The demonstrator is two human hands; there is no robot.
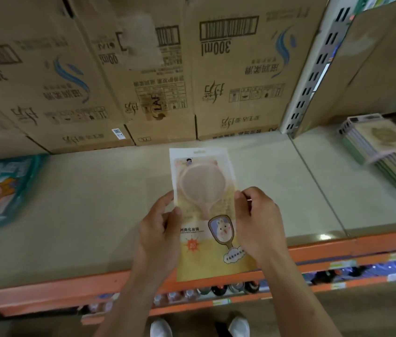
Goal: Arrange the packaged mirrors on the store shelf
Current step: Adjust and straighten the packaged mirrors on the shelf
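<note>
Now the left hand (160, 237) and right hand (260, 227) pinch a mirror pack (204, 190) by its side edges, seemingly just above the shelf (82, 203) front; next, lower it flat and release.

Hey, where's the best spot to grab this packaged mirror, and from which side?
Pinch the packaged mirror at its two long side edges, about mid-length, coming in from each side, as the left hand and right hand do. The pouch is flat, thin and long, so edge pinches near the mirror's neck should keep it from flopping.
</note>
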